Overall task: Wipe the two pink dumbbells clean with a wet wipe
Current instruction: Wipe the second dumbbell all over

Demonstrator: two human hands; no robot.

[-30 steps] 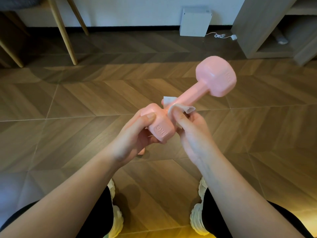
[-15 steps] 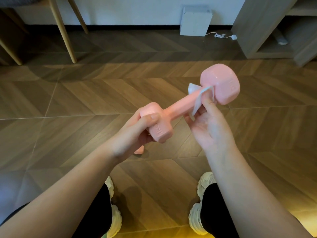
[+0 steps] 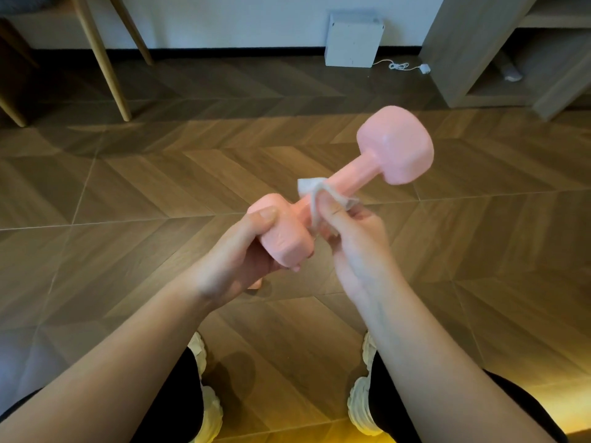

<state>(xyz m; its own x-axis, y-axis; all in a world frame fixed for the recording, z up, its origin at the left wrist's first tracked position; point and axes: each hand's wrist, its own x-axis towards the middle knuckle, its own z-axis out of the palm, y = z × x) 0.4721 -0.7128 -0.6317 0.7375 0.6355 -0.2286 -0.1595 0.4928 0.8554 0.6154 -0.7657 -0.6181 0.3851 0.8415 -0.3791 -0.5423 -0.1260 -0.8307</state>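
A home room, by the look of it: herringbone wood-look floor (image 3: 160, 187), slanted wooden furniture legs (image 3: 105, 59) at the far left, a white box (image 3: 351, 39) with a cable (image 3: 399, 66) against the wall, and an open wooden shelf unit (image 3: 511, 52) at the far right.

Wipe (image 3: 307, 187) seemingly round dumbbell (image 3: 396, 148) — mid-bar.

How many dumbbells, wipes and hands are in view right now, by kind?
Pink block-headed dumbbell: 1, gripped by the left hand; a pink sliver below it may be a second, cannot tell.
White crumpled wet wipe: 1, pinched round the bar by the right hand.
Hands: 2.
Total: 4.
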